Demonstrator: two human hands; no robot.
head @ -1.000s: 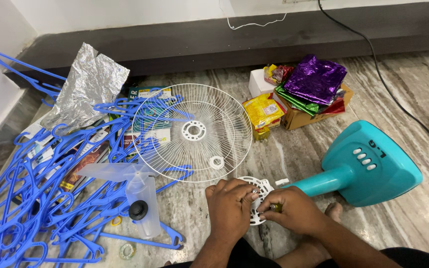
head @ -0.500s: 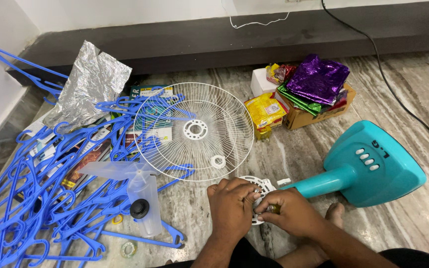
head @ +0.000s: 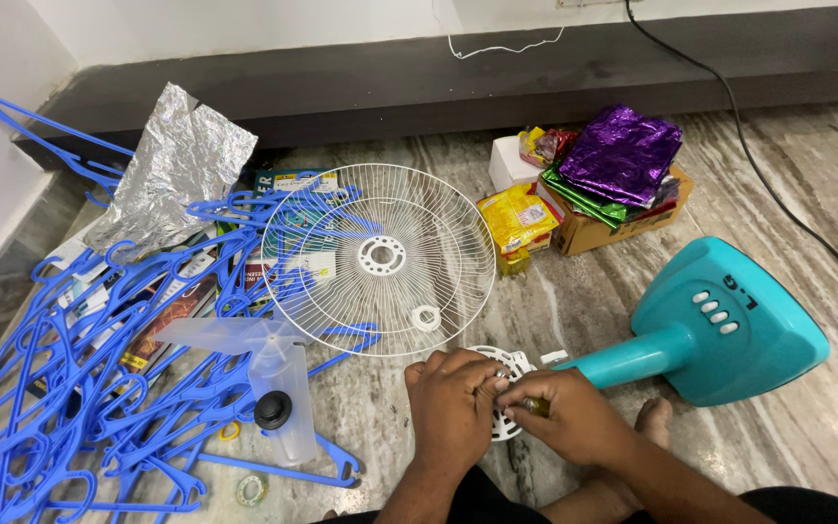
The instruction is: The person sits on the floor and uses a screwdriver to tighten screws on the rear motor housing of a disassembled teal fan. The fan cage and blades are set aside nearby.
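A small round white slotted plastic fan part (head: 508, 374) is held between both hands low in the frame. It is covered from the left by the left hand (head: 450, 400), while a small yellowish tool (head: 533, 407) is gripped against it by the right hand (head: 566, 417). Just beside it, the teal plastic fan stand (head: 720, 325) is laid on the grey marble floor (head: 826, 194). A white round wire fan guard (head: 380, 257) is seen above the hands, partly overlapping a heap of blue plastic hangers (head: 70, 388).
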